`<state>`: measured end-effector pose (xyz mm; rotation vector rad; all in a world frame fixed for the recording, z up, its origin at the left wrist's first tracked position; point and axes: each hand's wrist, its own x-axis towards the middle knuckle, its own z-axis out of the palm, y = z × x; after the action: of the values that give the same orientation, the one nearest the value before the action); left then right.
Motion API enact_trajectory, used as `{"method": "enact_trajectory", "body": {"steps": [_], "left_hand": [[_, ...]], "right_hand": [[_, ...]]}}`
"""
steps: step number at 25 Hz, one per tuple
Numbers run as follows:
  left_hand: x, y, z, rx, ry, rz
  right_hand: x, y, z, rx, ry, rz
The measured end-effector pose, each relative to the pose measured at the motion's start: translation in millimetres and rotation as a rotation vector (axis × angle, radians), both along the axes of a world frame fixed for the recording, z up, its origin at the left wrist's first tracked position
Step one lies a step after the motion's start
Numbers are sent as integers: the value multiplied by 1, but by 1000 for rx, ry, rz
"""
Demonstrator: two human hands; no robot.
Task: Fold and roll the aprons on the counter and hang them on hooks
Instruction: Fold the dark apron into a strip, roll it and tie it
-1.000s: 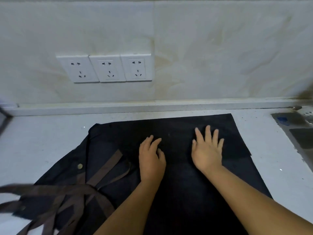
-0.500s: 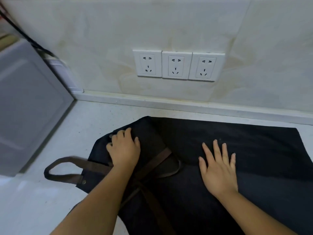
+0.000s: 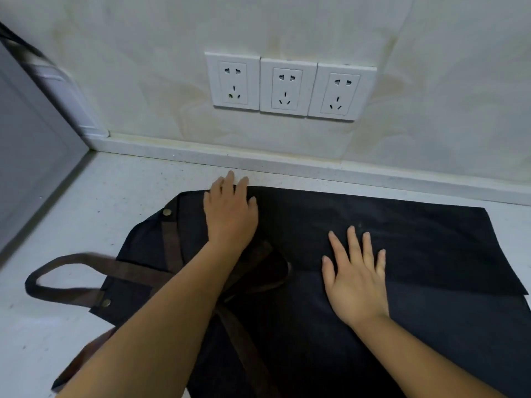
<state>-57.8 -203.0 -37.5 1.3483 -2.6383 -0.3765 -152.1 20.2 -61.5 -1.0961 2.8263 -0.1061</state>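
1. A dark apron (image 3: pixel 416 242) is seen spread flat on a pale speckled counter (image 3: pixel 120 191). Its far edge lies near the back edge of the counter, just short of the raised strip under the wall.
2. The left hand (image 3: pixel 230 215) is laid palm down on the apron's far edge. Its fingers are straight, with the tips reaching over onto the bare counter. Nothing is gripped.
3. The right hand (image 3: pixel 355 280) is pressed flat on the middle of the apron with its fingers spread. Nothing is held.
4. Brown straps (image 3: pixel 74 258) are left loose. One loop trails off the cloth towards the left end of the counter, and others are crossed on the cloth under the left forearm. Two metal studs (image 3: pixel 166 212) are seen where the straps join the bib.
5. A layered edge is seen running right from the right hand, so a first fold is judged to be made and is now being smoothed.
6. The straps are not yet tucked in, and nothing has been rolled. No hooks and no other aprons are in view, so most of the task is judged to remain.
7. Three white sockets (image 3: pixel 288 86) are set in the wall above, and a grey panel (image 3: pixel 26 156) stands at the counter's left end.
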Motion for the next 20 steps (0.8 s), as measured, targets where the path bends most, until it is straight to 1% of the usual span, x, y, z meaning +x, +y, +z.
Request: {"method": "enact_trajectory", "body": {"steps": [1, 3, 5, 8, 10, 11, 15, 16, 18, 20], "left_hand": [[-10, 26, 0, 59, 21, -90], [-23, 78, -7, 164, -72, -202], [-23, 100, -19, 105, -161, -247], [-22, 98, -31, 20, -152, -249], [-21, 99, -34, -2, -116, -232], [-20, 101, -34, -14, -92, -226], [-13, 105, -27, -71, 124, -236], [-12, 106, -24, -81, 193, -263], [-13, 111, -15, -38, 285, -354], [-15, 119, -12, 20, 254, -455]], "right_hand": [[0, 0, 0, 0, -4, 4], [0, 1, -1, -4, -12, 12], [0, 0, -2, -10, -11, 17], [-3, -1, -4, -30, -12, 23], [-4, 3, -4, -106, -19, 34], [-4, 5, -4, -211, -41, 36], [0, 20, -2, -951, -106, -48], [-2, 22, 1, -1083, -162, -91], [-7, 27, 5, -1238, -295, -166], [-14, 28, 4, -1259, -324, -205]]}}
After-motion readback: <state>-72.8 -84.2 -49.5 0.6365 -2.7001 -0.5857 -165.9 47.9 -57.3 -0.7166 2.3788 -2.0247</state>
